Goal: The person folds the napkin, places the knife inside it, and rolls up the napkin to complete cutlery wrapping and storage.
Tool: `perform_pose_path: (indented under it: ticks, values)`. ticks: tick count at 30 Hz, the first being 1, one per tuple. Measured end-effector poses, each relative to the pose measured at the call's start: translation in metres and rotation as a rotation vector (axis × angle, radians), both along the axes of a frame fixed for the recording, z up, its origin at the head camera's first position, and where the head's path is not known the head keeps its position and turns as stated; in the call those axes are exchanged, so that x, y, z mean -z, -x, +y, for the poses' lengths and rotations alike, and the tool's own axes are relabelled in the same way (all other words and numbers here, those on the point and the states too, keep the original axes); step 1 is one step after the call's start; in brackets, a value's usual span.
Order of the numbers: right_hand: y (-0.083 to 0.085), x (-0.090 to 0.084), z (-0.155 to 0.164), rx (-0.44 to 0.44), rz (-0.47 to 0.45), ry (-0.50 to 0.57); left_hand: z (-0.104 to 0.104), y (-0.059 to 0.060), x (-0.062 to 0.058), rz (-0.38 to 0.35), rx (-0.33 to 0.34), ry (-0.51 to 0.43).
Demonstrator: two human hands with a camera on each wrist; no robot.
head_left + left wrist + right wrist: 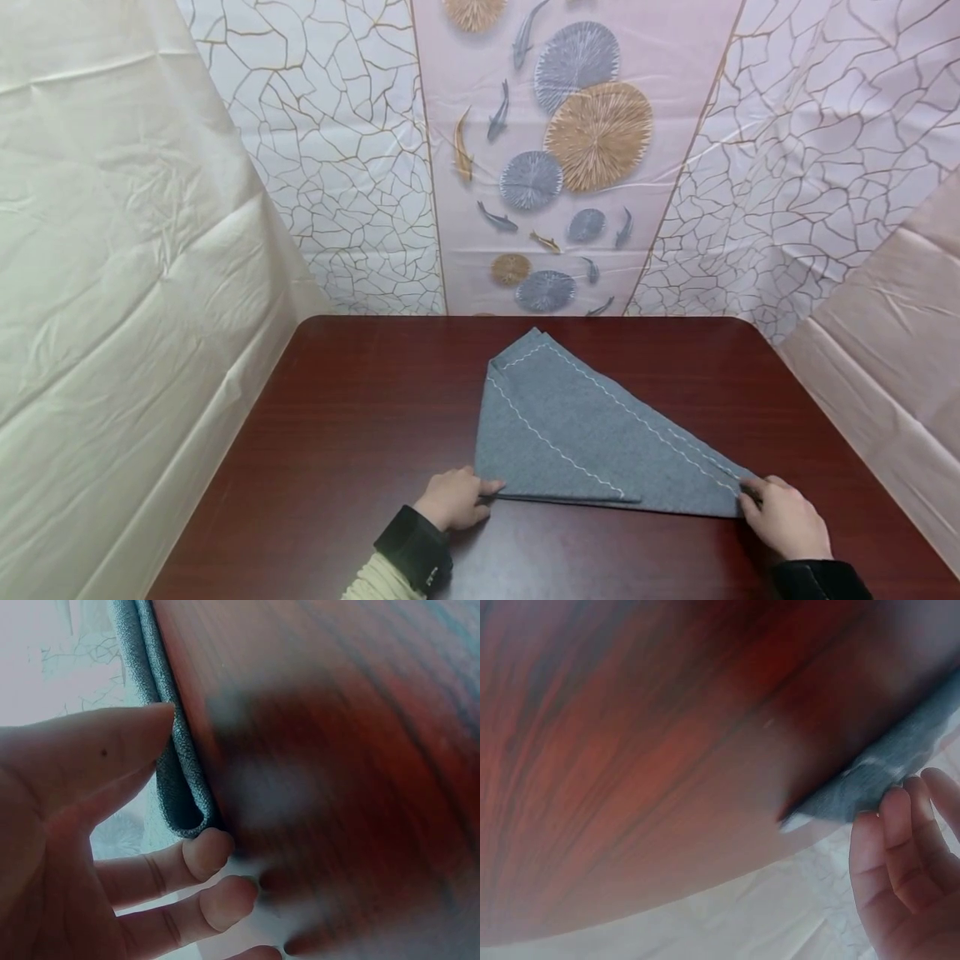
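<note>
A folded grey felt cloth [570,425] with wavy white stitch lines lies on the table, tapering towards the right. At its near left corner, my left hand [456,497] pinches the folded edge, index finger over the top. Close up in the left wrist view, the thumb [112,742] lies across the layered edge, and a loop of the fold [184,817] shows beside the other fingertips. My right hand [787,517] grips the narrow right end between thumb and fingers. From the right wrist, the pointed tip of the cloth [840,799] sticks out past bent fingers [904,840].
The dark red-brown wooden table [337,417] has rounded far corners. Behind it hangs a patterned sheet [540,167] with discs and fish. A cream cloth drape [150,292] flanks the left side, and a pinkish one [885,333] the right.
</note>
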State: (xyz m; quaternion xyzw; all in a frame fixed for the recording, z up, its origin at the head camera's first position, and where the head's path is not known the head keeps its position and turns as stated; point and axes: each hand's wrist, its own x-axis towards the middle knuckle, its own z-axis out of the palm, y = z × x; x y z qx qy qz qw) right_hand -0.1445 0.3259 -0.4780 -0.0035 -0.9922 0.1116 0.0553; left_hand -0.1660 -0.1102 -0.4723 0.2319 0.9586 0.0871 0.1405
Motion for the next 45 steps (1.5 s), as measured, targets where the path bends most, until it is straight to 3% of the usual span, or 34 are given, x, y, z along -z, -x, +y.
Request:
perform_pose_path:
  ticks: [9, 13, 23, 31, 37, 45]
  values:
    - [-0.005, 0.011, 0.016, 0.014, 0.064, -0.036, 0.0, 0.0, 0.003, 0.0, 0.011, -0.004]
    - [-0.006, 0.015, 0.02, 0.059, 0.07, -0.046, 0.001, 0.002, 0.002, -0.015, 0.012, -0.009]
    - [-0.003, 0.01, 0.024, 0.285, -0.107, -0.007, 0.0, 0.003, -0.002, -0.019, 0.008, -0.018]
    - [0.001, 0.006, 0.029, 0.236, -0.225, 0.02, 0.0, 0.003, 0.002, -0.012, 0.002, -0.01]
    - [0.003, 0.006, 0.032, 0.24, -0.261, 0.096, -0.001, 0.003, 0.004, -0.002, 0.001, -0.016]
    - [0.006, 0.002, 0.039, 0.206, -0.413, 0.13, -0.002, 0.002, 0.005, -0.001, 0.003, -0.02]
